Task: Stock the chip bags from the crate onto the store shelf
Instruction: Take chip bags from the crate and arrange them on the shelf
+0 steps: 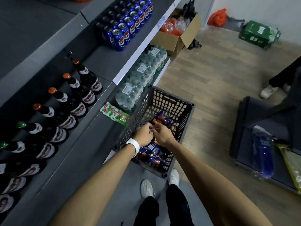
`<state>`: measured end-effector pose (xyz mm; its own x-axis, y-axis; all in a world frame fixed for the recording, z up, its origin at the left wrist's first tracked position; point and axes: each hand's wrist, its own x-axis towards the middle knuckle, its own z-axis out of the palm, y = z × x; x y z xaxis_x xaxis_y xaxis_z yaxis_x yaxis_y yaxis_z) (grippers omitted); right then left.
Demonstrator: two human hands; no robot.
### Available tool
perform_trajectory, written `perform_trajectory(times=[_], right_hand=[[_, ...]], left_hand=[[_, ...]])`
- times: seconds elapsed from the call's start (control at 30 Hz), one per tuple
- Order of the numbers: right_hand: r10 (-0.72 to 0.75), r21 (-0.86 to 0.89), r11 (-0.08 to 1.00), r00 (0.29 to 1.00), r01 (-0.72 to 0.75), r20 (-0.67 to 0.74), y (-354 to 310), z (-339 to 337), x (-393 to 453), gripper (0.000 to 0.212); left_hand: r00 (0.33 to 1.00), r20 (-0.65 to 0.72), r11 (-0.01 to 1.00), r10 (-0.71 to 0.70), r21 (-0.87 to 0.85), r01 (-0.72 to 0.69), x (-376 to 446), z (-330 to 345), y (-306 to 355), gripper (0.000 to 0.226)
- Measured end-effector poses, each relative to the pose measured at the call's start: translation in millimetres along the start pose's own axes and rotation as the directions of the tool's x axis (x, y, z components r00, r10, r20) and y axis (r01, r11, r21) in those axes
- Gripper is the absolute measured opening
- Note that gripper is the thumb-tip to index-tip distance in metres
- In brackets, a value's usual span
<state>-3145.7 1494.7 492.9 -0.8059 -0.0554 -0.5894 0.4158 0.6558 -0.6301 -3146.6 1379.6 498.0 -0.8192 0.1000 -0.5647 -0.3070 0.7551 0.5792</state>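
both my hands are down inside the dark lattice crate (164,101), close together. my left hand (144,135) and my right hand (163,133) have fingers curled, pinching the top of a dark blue chip bag (160,119) between them. more chip bags (152,152) lie piled just under my wrists. the grey store shelf (101,62) runs to the left of my hands, with dark bottles (71,101) and blue cans (128,23) standing on it.

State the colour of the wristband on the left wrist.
White; the wristband shows clearly in the head view.
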Motion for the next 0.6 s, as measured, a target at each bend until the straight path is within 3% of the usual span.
perform_trajectory(times=[0.23,0.47,0.6], right_hand=[[0.067,-0.047,0.997,0.989,-0.061,0.129,54.8,45.1,54.9,0.032],[0.179,-0.246,0.963,0.938,-0.106,0.297,116.3,103.1,99.1,0.031],[0.291,-0.429,0.897,0.870,-0.103,0.399,155.6,134.3,113.0,0.056]], left_hand=[[0.992,0.047,0.993,-0.114,0.006,0.114,48.0,54.4,-53.5,0.028],[0.972,0.114,0.978,-0.207,0.024,0.205,77.9,123.4,-110.6,0.035],[0.958,0.134,0.965,-0.252,0.102,0.239,96.4,155.1,-131.6,0.033]])
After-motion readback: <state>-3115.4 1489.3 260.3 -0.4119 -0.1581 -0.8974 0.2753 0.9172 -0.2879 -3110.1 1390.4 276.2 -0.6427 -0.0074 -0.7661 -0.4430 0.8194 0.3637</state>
